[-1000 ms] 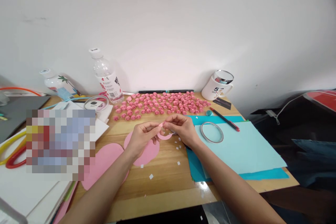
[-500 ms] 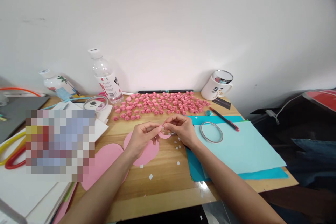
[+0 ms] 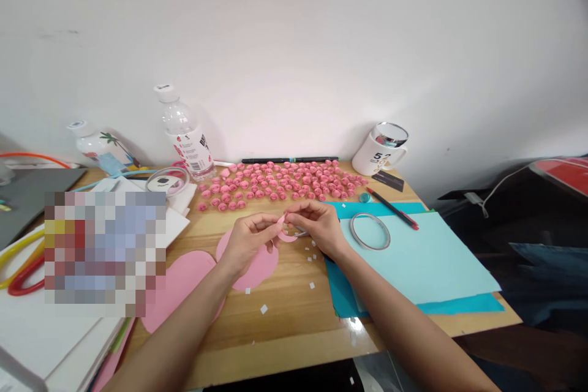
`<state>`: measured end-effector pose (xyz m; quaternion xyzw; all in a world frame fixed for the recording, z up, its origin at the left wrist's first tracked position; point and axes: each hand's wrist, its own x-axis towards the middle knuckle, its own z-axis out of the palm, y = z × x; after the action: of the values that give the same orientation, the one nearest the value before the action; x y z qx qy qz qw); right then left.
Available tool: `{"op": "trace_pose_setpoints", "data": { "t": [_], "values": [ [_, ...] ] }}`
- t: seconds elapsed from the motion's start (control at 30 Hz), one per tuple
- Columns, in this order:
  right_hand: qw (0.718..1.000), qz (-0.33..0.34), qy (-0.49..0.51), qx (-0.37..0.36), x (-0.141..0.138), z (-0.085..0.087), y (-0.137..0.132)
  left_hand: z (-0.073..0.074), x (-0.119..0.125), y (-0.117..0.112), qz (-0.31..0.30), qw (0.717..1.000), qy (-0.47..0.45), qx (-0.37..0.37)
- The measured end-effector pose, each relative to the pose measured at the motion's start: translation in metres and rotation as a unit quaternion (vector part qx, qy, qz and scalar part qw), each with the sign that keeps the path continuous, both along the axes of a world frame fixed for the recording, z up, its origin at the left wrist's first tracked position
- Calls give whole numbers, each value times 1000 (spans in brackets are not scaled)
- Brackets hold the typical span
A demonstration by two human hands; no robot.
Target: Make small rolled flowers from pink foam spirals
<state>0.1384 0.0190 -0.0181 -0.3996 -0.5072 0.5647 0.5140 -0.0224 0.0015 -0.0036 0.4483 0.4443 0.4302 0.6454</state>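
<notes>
Between my two hands is a small pink paper piece [image 3: 281, 220], pinched by the fingertips. My left hand [image 3: 252, 239] is closed on its left side, thumb against fingers. My right hand [image 3: 316, 223] closes on it from the right, and its fingers hide part of it. Under the hands lie pink paper circles [image 3: 260, 269], with a larger pink circle [image 3: 179, 285] to the left, partly covered by my left forearm. Behind the hands, many small rolled pink paper roses [image 3: 275, 184] are spread in rows. Small white squares [image 3: 264, 309] lie scattered on the wooden table.
Blue paper sheets [image 3: 427, 263] lie at right, with a tape roll [image 3: 370, 231] and a pen [image 3: 392, 209] on them. A mug [image 3: 374, 156], a bottle [image 3: 190, 147] and a black pen [image 3: 289, 160] stand or lie by the wall. Papers and scissors [image 3: 27, 275] occupy the left.
The pink paper piece now shows more plainly, standing up between my fingertips. My hands have barely shifted; the other things lie as before.
</notes>
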Motion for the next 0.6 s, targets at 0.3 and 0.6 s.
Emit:
{"op": "trace_pose_setpoints", "data": {
  "t": [0.3,0.6],
  "values": [
    [1000,5,-10,11,0,2,-1,1,0,0,6,1000,-9,1],
    [1000,9,-16,15,-1,2,-1,-1,0,0,0,1000,5,13]
  ]
}}
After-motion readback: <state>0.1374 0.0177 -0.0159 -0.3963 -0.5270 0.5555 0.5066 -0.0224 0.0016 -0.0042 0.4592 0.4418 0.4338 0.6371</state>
